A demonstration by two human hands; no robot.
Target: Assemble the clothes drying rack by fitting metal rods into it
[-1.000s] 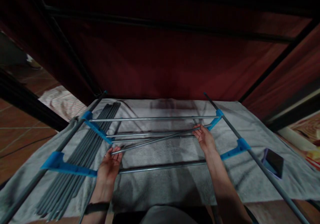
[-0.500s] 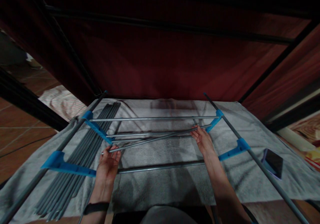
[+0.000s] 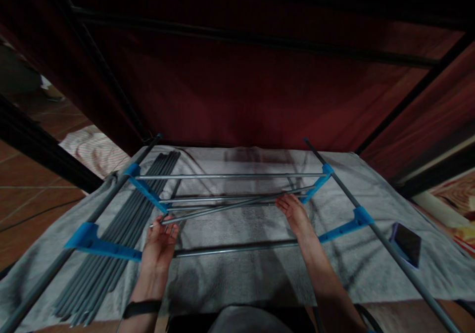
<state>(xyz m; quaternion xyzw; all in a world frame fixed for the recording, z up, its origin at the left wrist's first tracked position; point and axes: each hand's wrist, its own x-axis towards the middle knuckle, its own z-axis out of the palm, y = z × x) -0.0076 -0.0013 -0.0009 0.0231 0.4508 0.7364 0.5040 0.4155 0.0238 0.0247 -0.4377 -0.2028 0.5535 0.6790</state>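
My left hand (image 3: 160, 241) is palm up with its fingers curled around the left end of a thin grey metal rod (image 3: 208, 213). This rod slants up to the right, and its far end meets the back right blue plastic bracket (image 3: 315, 187). Just below the rod, near that end, my right hand (image 3: 295, 214) has its fingers apart and slightly bent. Whether its fingertips touch the rod is hard to tell. Crossbars join the brackets on both sides, including a front bar (image 3: 237, 249) and a back bar (image 3: 230, 176). A front left bracket (image 3: 100, 245) sits on the left side tube.
A bundle of grey rods (image 3: 122, 234) lies at the left on a grey blanket (image 3: 230, 283). To the right is a phone (image 3: 406, 244), outside the right side tube (image 3: 397, 261). Behind the blanket stands a dark red panel (image 3: 245, 95) with black bars.
My right hand has slid left and slightly down along the rod, away from the right bracket. My left hand stays at the rod's left end. The rod keeps nearly the same slant.
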